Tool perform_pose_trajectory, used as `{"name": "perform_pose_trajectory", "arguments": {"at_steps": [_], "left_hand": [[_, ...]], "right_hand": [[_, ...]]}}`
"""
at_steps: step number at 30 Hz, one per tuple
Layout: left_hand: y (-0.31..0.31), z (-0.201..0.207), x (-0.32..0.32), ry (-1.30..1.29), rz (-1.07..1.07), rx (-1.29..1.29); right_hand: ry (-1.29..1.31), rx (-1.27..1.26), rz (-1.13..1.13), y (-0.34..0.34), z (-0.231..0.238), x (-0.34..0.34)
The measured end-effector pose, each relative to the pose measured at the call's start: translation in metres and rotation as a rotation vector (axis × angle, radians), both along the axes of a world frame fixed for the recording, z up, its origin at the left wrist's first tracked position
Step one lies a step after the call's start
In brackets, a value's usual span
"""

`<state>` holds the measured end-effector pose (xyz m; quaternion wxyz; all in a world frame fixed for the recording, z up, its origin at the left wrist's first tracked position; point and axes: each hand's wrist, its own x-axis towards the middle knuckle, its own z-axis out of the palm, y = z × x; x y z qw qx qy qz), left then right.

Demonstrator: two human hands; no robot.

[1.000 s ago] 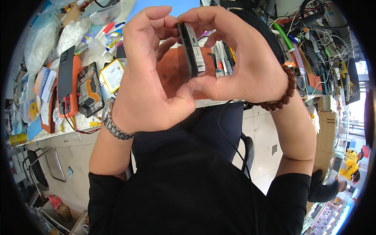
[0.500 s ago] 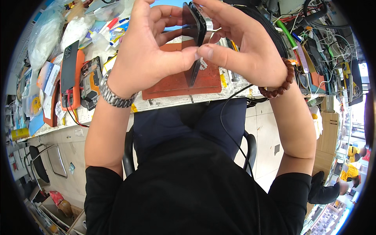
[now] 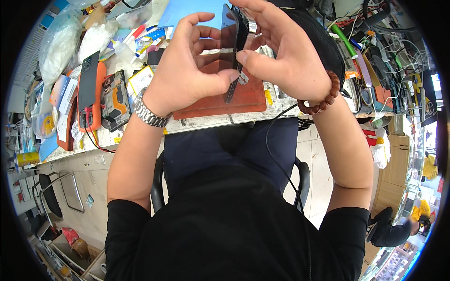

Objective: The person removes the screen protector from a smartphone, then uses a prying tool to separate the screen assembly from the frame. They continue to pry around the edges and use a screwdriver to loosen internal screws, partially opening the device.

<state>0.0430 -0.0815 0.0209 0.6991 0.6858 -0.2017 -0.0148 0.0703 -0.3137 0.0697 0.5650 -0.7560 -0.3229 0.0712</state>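
Note:
A dark smartphone (image 3: 241,40) stands nearly on edge between my hands, above a reddish-brown work mat (image 3: 206,110). A glossy dark pane (image 3: 228,40) forms its left side; finger shapes show in it, mirrored or seen through, I cannot tell which. My right hand (image 3: 286,61) grips the phone, its thumb on the near edge and its fingers curled round the back. My left hand (image 3: 187,70) is at the pane side, its thumb against the lower edge. The left index finger stands away from the phone, and the other left fingertips are partly hidden.
On the left lie a phone in an orange case (image 3: 96,93), an opened phone body (image 3: 116,100) and clear plastic bags (image 3: 58,47). Tangled cables (image 3: 398,61) and a green tool (image 3: 343,41) crowd the right. A blue mat (image 3: 187,11) lies at the back.
My thumbs have moved apart; they were almost touching before. The left fingers have spread, with the index lifting away from the phone. The phone stays at nearly the same place and tilt.

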Motion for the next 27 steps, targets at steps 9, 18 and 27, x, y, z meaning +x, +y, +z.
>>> {"name": "perform_pose_trajectory", "arguments": {"at_steps": [9,18,27], "left_hand": [[-0.001,-0.006,-0.012,0.02,-0.009,0.056],[0.006,-0.017,-0.017,0.006,-0.053,0.048],[0.013,-0.017,-0.021,-0.206,-0.058,0.221]], "right_hand": [[-0.09,-0.028,-0.011,0.0,-0.002,-0.013],[-0.165,0.013,-0.004,0.003,-0.01,-0.018],[0.095,0.094,0.103,-0.012,-0.012,-0.034]]}}
